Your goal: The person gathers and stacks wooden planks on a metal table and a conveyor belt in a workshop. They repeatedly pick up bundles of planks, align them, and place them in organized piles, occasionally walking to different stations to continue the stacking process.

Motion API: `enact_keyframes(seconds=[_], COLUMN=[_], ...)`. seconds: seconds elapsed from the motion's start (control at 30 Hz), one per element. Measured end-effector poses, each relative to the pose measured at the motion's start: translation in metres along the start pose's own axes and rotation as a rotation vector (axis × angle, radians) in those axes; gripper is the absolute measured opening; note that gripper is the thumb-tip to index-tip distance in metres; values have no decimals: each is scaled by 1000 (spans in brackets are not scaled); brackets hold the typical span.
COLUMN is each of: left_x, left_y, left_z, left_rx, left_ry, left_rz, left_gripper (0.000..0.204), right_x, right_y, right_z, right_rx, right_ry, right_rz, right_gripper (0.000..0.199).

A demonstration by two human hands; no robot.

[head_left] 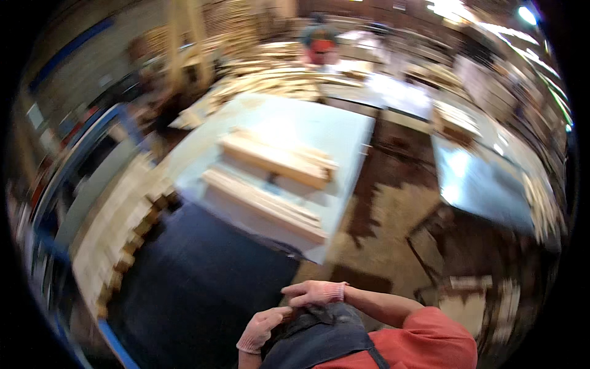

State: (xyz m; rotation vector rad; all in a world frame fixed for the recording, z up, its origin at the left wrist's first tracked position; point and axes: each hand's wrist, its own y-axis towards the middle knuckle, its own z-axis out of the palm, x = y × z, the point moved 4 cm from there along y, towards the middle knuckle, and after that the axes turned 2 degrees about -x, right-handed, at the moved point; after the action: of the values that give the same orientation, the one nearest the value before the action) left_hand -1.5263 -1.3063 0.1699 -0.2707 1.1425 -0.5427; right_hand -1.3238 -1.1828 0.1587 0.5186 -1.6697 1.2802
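Note:
My left hand (261, 329), in a pale glove with a knit cuff, is low in front of my dark apron (319, 335). Its fingers point right, toward the apron's front, and hold nothing that I can see. Just above and to the right, my right hand (313, 293) wears a similar glove with a pink-striped cuff. Its index finger stretches left, and its palm side is hidden. Ahead of both hands stands a pale-topped table (283, 117). Two rows of light wooden strips lie on it, a farther stack (276, 161) and a nearer one (264, 206).
A dark flat surface (196, 277) adjoins the table's near side. Left of it, wooden pieces (117, 234) lie in a row beside a blue metal frame (80, 138). Another table (485, 184) with wood stands at right. Farther back are lumber piles (264, 83) and a person in red (321, 49).

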Motion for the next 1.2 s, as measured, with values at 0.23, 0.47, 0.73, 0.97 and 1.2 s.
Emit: enact_keyframes(seconds=[0.23,0.47,0.73,0.97,1.2], left_x=[46,137,265,430,568], left_y=[-8,-29,-94,-181,-310], left_z=[26,110,235,395,528], left_rx=[437,656,936,1034,1369], left_ry=[223,460,805,901,933], left_rz=[-222,-376,-438,-584,-874], left_gripper=[45,43,43,42,50], right_x=[-169,-439,-549,-613,-679], right_y=[-104,-239,-301,-372,-428], right_z=[101,343,631,823,924], right_rx=[-670,-1018,-1145,-1367,-1530], right_ry=[212,432,808,1317,1109], right_rz=[82,883,928,1024,1056], right_gripper=[71,69,61,74,69])
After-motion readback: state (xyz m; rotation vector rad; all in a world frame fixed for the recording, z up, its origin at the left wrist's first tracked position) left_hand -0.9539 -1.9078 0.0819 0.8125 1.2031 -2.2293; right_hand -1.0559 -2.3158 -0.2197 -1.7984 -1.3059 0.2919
